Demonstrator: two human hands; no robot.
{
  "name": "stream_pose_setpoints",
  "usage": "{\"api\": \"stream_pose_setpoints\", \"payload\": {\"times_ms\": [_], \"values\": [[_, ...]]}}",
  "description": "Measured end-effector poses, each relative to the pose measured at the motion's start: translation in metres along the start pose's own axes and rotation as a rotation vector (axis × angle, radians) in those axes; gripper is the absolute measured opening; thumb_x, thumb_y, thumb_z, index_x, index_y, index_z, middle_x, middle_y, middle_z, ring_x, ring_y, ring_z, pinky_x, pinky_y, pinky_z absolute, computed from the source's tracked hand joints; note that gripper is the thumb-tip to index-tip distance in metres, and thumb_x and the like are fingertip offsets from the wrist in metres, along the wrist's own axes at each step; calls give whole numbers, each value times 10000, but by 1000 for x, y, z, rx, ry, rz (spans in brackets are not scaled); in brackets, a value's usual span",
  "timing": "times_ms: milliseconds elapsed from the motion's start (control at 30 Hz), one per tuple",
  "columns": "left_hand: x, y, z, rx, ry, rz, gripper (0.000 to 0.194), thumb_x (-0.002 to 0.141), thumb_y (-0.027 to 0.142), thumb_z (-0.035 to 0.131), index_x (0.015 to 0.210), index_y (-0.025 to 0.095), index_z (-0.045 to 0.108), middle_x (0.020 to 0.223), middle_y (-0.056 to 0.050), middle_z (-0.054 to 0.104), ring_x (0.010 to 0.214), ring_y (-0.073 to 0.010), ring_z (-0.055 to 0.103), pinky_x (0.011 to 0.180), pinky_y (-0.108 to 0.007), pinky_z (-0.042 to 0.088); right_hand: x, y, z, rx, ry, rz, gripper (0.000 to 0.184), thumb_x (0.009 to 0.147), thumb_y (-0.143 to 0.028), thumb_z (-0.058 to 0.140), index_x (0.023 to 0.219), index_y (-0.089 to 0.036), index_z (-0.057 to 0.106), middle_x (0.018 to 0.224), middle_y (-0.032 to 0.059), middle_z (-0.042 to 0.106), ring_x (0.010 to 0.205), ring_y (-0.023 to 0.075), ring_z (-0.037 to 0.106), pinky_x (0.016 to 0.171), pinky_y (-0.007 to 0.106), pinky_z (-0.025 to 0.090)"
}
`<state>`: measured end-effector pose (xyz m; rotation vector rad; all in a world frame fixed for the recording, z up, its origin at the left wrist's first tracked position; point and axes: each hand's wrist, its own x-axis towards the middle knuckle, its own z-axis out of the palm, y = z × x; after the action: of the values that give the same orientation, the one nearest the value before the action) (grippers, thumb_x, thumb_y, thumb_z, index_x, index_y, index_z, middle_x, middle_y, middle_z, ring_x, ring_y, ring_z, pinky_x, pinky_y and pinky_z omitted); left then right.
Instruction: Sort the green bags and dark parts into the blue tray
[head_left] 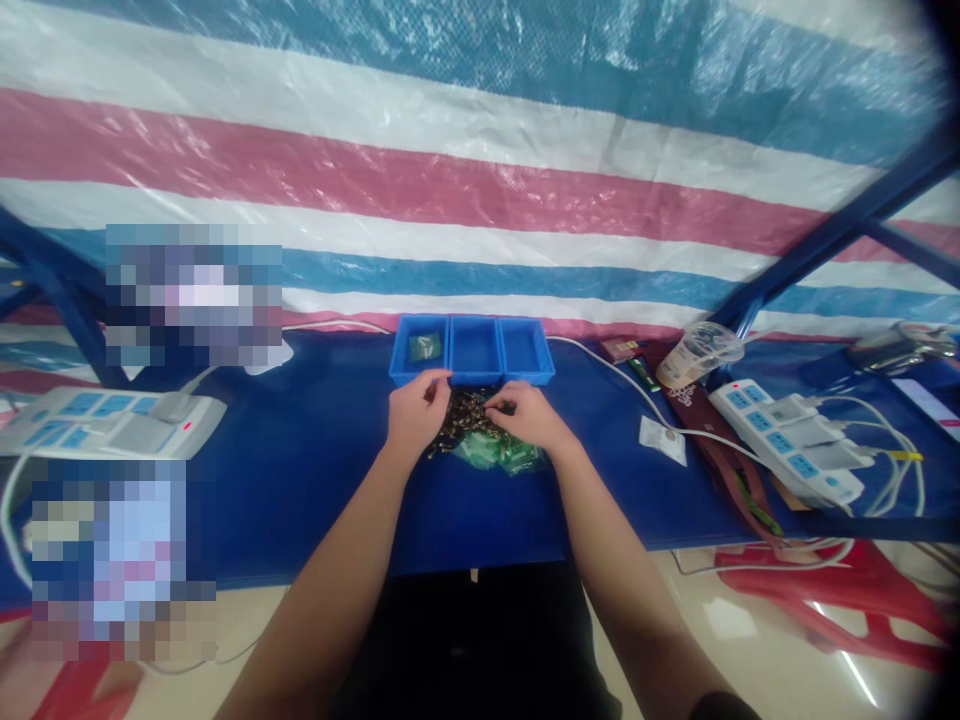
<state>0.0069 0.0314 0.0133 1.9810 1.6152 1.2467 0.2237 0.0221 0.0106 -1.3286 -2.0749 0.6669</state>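
A heap of small dark and brass-coloured metal pieces (pixel 468 408) lies on the blue table in front of three joined blue bins (pixel 472 378). At the heap's left edge is my left hand (pixel 417 415), fingers drawn together near the front rim of the bins; anything between them is hidden. My right hand (pixel 529 415) reaches over the heap's right side, thumb and fingertips pinched at the pieces, too small to make out. Crumpled green plastic bags (pixel 487 450) lie just below the heap, between my wrists. In the left bin sits a small green packet (pixel 425 347).
White power strips stand at the left (pixel 180 425) and right (pixel 784 440). A plastic cup (pixel 694 355), a dark red strap (pixel 701 430), a white paper packet (pixel 662 440) and loose cables lie on the right. Striped sheeting (pixel 480 190) hangs behind the table. Two patches at left are blurred.
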Motion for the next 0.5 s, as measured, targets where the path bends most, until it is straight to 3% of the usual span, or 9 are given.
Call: {"api": "stream_pose_setpoints", "payload": {"times_ms": [200,333,500], "values": [[-2,2,5,-26,-30,17,238,901,306,528,985,207,727,545,45,562,477,-87,478,570,-224,399,1,-3,-1,40,18,-16,106,802,-147,634,817,-194,728,775,29,667,761,158,588,725,287,449],[-3,1,5,-46,-43,14,236,904,307,530,1001,217,725,553,46,573,476,-86,482,572,-223,409,1,-8,-2,112,32,-28,99,830,-177,612,823,-188,711,795,31,680,724,144,592,708,276,460],[-5,4,5,-147,-99,63,235,899,336,554,982,209,734,631,22,635,527,-91,532,592,-219,449,3,-16,-1,324,248,104,187,861,-347,613,890,-188,707,801,33,707,665,143,604,646,273,478]]}}
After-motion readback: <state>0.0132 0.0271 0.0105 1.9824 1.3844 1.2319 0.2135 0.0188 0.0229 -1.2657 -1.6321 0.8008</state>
